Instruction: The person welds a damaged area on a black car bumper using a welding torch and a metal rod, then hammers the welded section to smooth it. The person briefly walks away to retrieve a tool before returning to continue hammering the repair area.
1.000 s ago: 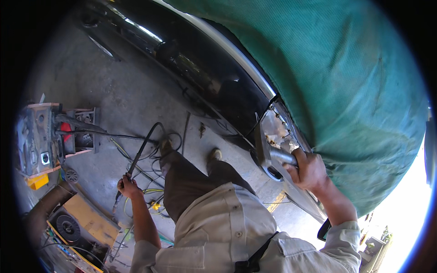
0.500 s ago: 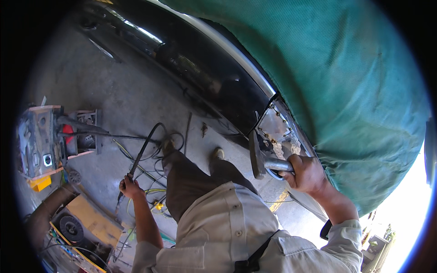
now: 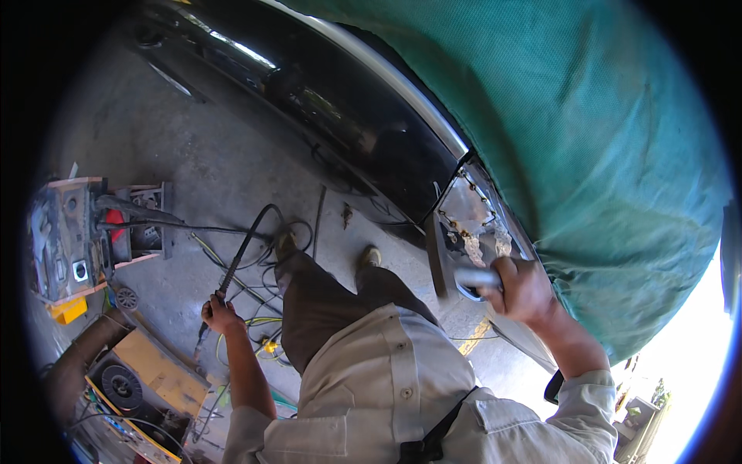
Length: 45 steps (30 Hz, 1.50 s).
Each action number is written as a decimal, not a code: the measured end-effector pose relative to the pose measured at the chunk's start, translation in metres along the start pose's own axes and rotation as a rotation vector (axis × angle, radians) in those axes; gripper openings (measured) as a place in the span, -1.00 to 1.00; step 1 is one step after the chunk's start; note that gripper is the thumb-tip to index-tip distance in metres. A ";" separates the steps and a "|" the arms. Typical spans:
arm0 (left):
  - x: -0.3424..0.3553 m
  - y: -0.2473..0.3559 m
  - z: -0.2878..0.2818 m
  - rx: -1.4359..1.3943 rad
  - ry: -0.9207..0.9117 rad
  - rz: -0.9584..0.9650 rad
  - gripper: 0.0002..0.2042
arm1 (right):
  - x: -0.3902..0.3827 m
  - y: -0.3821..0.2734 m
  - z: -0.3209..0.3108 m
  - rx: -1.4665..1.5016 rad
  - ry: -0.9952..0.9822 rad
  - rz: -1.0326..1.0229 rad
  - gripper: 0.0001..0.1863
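Right hand (image 3: pixel 522 290), mine: closed round the silvery handle of a hammer-like tool (image 3: pixel 477 278), motion-blurred, near a bare-metal patch (image 3: pixel 466 203) edged with weld spots. Left hand (image 3: pixel 221 313), mine: closed round a black welding torch (image 3: pixel 225 284), well apart. Green cloth cover (image 3: pixel 603 155) beside the patch. Glossy black body panel (image 3: pixel 386 155). Concrete floor (image 3: pixel 193 155) below, bearing tangled cables (image 3: pixel 249 238).

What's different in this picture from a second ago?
The metal-handled tool in the right hand has shifted slightly toward the person's body, uncovering more ragged metal below the shiny patch; its handle is now blurred. Nothing was taken up or let go. The left hand still holds the black cabled tool; the green cover looks unchanged.
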<state>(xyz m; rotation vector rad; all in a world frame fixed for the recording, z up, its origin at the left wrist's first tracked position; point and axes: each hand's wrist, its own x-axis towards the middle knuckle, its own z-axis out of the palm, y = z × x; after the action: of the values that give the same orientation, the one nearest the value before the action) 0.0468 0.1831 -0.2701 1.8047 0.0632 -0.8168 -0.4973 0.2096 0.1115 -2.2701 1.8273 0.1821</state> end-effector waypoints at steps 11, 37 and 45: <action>0.011 -0.007 -0.006 0.004 -0.012 -0.013 -0.71 | -0.001 -0.004 -0.004 0.027 -0.083 0.110 -0.48; 0.003 -0.006 -0.005 -0.042 0.048 0.009 -0.73 | 0.003 -0.005 -0.008 0.218 0.166 -0.192 -0.46; 0.003 -0.004 -0.003 -0.077 0.025 0.001 -0.72 | -0.005 -0.005 0.006 0.004 0.036 -0.062 -0.46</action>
<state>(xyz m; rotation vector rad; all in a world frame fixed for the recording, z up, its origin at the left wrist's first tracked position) 0.0483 0.1859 -0.2745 1.7423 0.1085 -0.7816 -0.4930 0.2168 0.1069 -2.3382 1.7703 0.1276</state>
